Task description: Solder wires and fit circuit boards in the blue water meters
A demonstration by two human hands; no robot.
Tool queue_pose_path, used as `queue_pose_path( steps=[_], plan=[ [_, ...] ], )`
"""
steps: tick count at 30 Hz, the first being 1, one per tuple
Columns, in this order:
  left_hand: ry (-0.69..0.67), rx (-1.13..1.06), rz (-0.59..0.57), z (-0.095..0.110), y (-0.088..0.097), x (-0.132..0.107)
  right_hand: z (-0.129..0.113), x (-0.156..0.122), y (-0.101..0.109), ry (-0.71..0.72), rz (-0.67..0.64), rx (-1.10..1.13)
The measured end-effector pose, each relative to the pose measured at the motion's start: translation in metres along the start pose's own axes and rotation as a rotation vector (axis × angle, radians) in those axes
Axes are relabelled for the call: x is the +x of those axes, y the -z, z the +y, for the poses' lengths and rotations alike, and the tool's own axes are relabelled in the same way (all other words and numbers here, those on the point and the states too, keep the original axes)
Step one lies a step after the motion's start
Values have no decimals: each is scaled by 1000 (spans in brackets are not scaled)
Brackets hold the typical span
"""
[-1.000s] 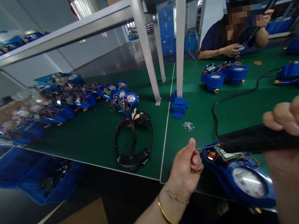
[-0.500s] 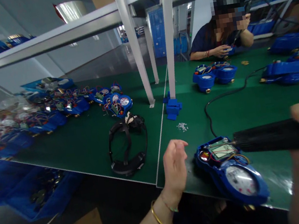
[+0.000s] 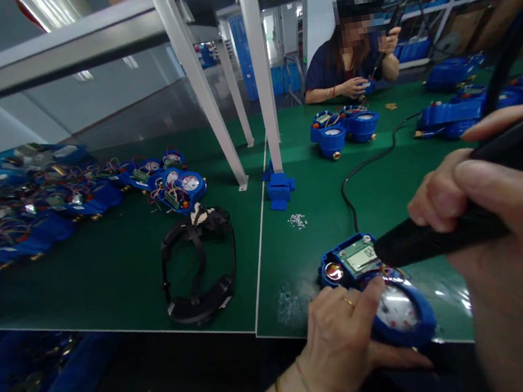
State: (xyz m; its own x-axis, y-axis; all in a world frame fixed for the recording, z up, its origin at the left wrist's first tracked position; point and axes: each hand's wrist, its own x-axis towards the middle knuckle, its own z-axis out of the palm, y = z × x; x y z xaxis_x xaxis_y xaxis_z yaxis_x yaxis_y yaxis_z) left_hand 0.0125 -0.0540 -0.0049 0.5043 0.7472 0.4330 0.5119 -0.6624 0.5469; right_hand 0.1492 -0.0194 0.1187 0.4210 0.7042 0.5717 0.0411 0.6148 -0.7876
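My right hand (image 3: 505, 218) is wrapped around a black electric screwdriver (image 3: 411, 242), which enters from the right. Its tip is at the right end of a circuit board (image 3: 357, 261) with a small display, and the contact point is hidden. That board sits in the upper part of a blue water meter (image 3: 425, 319) with a round dial, lying near the table's front edge. With its thumb over the wires and its fingers along the side, my left hand (image 3: 345, 341) grips the meter. Beyond the meter lies a small pile of tiny silvery bits (image 3: 297, 221).
Left of the seam lies a black head strap (image 3: 203, 303). A blue block (image 3: 281, 190) stands by the metal shelf posts (image 3: 265, 90). Wired meters (image 3: 94, 195) crowd the left, more (image 3: 332, 139) stand at the back. A co-worker (image 3: 332, 74) sits across. A black cable (image 3: 346, 190) trails behind the meter.
My left hand has moved right and down from the air onto the meter and closed on it. The screwdriver now tilts downward, and the board's display shows characters. The view has shifted.
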Motion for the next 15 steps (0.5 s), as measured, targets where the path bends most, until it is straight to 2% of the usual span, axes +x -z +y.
queue_pose_path(
  steps=[6,15],
  plan=[
    [-75,157,-16,-3,-5,-2,3,-1,-6,-20,-23,32],
    [-52,113,-13,-6,-8,-4,12,-3,-6,-50,-61,25]
  ],
)
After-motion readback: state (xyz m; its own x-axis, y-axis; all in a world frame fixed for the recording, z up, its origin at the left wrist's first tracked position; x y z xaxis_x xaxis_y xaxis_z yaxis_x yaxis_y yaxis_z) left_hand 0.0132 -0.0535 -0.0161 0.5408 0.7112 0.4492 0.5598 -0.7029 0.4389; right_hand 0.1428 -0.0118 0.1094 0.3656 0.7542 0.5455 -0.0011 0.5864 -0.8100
